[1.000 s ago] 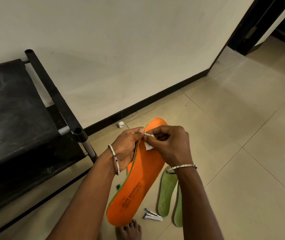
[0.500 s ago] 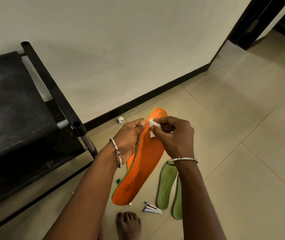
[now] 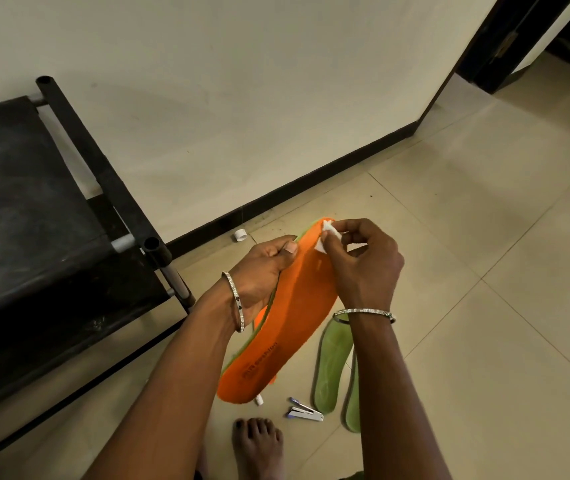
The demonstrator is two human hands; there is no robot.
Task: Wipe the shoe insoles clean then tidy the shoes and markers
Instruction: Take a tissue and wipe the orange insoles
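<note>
My left hand (image 3: 265,271) grips the left edge of an orange insole (image 3: 290,317) with a green underside, held up over the floor with its toe end pointing away. My right hand (image 3: 363,261) pinches a small white wipe (image 3: 325,235) and presses it against the insole's toe end. Two green insoles (image 3: 332,362) lie side by side on the tiles below my right wrist. A second orange piece shows just under the held insole, mostly hidden by it.
A small stapler (image 3: 306,412) lies on the tiles near my bare foot (image 3: 259,445). A white cap (image 3: 240,234) sits by the black skirting. A black metal-framed bench (image 3: 51,216) fills the left side. A dark doorway (image 3: 518,39) opens at top right.
My right hand has slid the white wipe up the insole from its upper part to the toe tip. Both hands and the insole sit slightly higher in view.
</note>
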